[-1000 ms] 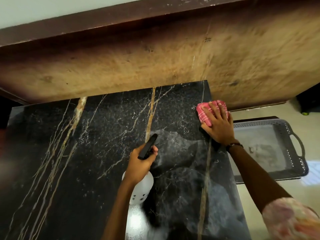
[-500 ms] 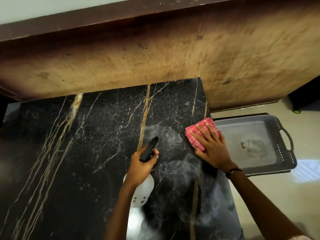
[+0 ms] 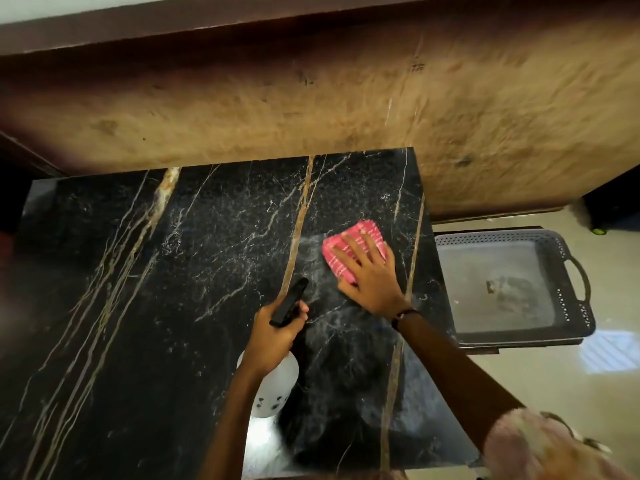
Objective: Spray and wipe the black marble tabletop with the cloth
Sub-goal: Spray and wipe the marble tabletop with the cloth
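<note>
The right hand (image 3: 372, 282) presses flat on the pink cloth (image 3: 349, 251), fingers (image 3: 353, 245) spread straight over it, on the black marble worktop (image 3: 138, 306) near its right edge — a short strip of bare stone lies between cloth and edge. The left hand (image 3: 277, 334) grips the white spray bottle (image 3: 273, 386) by its black trigger head, just beside the cloth. To the left the stone runs wide and bare, while off the right edge a grey perforated tray (image 3: 568, 303) sits on the floor.
</note>
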